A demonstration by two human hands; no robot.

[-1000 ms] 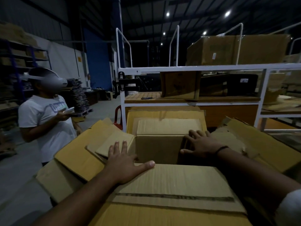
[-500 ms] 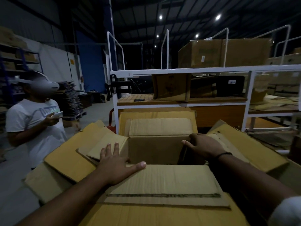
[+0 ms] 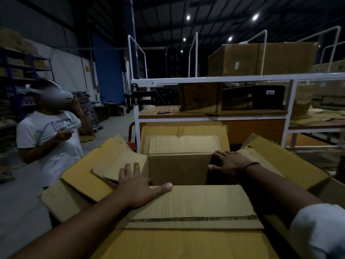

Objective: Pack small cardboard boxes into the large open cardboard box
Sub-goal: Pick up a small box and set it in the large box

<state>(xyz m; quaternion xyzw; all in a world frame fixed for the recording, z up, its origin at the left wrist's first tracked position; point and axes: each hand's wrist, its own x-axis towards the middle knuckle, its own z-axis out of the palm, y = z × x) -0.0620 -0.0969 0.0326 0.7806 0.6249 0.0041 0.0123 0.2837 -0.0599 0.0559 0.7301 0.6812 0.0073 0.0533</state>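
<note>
Only one small box (image 3: 179, 165) shows inside the large open box (image 3: 186, 243), standing against its far wall, with the flaps folded outward on every side. The right hand (image 3: 230, 162) clasps that small box's upper right corner, thumb on its front face. The left hand (image 3: 138, 186) lies flat, fingers spread, across the near and left flaps. Behind stands one white rack (image 3: 224, 79) bearing cartons. One person (image 3: 48, 131) holding a phone stands to the left.
</note>
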